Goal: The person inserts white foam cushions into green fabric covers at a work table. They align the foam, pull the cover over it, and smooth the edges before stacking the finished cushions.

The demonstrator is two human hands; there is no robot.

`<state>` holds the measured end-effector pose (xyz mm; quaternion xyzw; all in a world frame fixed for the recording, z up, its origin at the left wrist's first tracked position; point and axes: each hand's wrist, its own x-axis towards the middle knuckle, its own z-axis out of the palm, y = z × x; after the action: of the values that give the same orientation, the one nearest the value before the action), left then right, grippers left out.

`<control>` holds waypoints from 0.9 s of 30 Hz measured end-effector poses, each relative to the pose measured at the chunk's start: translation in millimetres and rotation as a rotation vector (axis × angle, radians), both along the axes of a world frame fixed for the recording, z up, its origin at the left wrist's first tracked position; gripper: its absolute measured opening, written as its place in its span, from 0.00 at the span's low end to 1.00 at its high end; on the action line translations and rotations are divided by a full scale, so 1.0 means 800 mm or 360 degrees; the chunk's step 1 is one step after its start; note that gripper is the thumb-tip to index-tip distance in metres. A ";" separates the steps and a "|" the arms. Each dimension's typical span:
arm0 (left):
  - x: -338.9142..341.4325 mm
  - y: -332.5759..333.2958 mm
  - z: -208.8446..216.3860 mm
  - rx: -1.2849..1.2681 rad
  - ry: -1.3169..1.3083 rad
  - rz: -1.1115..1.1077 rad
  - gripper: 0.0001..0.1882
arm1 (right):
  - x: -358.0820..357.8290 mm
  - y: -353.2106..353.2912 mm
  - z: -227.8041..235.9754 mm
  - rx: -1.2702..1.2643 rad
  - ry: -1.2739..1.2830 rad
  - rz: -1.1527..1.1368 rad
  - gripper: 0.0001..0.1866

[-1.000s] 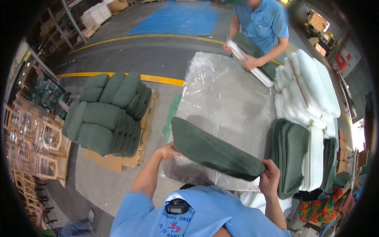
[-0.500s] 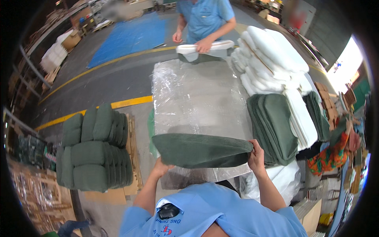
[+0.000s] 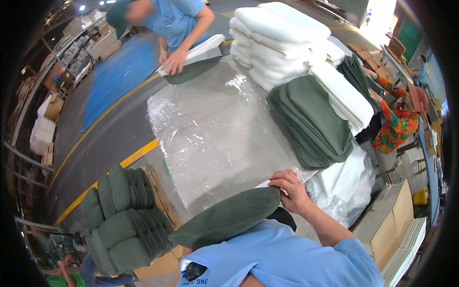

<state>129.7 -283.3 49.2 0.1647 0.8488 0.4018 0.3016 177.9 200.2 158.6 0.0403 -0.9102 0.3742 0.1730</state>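
Observation:
A dark green cushion cover (image 3: 229,217) is held slantwise in front of my body, over the near edge of the plastic-wrapped table (image 3: 210,143). At its upper right corner my right hand (image 3: 292,193) is closed, the fingers bent over the edge of the fabric. A small white strip shows beside those fingers; I cannot make out what it is. My left hand is hidden behind the lower left end of the cover, with only a sliver of arm visible. Flat green covers (image 3: 311,122) lie stacked on the table's right side, beyond my right hand.
Thick white padding (image 3: 282,43) is piled at the far right, with folded white pieces (image 3: 342,98) nearer. Filled green cushions (image 3: 126,220) stand on a pallet at left. Across the table a co-worker (image 3: 177,24) handles white padding and a green cover. Another person (image 3: 397,115) is at right.
The cover has come off the tabletop toward my body and tilted, its left end lower. My left hand has gone out of sight behind it. The view has turned rightward.

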 end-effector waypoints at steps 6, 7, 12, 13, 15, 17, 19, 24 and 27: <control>-0.115 -0.030 0.111 -0.0484 0.0270 0.0341 0.14 | 0.017 0.001 0.005 -0.0128 -0.0020 0.0002 0.20; -0.139 0.006 0.142 -0.0237 0.0141 0.0274 0.16 | 0.019 0.004 0.003 -0.0125 -0.0055 -0.0006 0.18; -0.118 0.244 0.303 0.0347 0.0430 -0.0914 0.31 | 0.008 0.004 -0.002 -0.0068 -0.0194 -0.0074 0.14; -0.103 0.283 0.313 0.0176 0.0605 -0.1001 0.32 | 0.004 0.003 -0.003 -0.0058 -0.0222 -0.0057 0.14; -0.090 0.327 0.315 -0.0050 0.0817 -0.1177 0.30 | 0.000 0.006 -0.003 -0.0101 -0.0149 -0.0065 0.11; -0.097 0.348 0.288 -0.0121 0.0866 -0.1321 0.24 | -0.003 0.005 -0.001 -0.0127 -0.0165 -0.0061 0.10; -0.120 0.360 0.292 -0.0209 0.0470 -0.1536 0.19 | 0.006 0.005 0.003 -0.0192 -0.0070 -0.0091 0.10; -0.171 0.367 0.303 0.0021 -0.0470 -0.2114 0.10 | 0.076 0.010 -0.012 -0.0772 0.0101 -0.0509 0.10; -0.161 0.379 0.292 0.0169 -0.0815 -0.2342 0.10 | 0.118 0.003 -0.057 -0.1458 -0.0636 -0.0598 0.16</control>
<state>1.1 19.8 282.9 0.6016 0.4048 0.1641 0.6688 272.5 202.4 112.7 -0.2750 -0.6603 0.6962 0.0601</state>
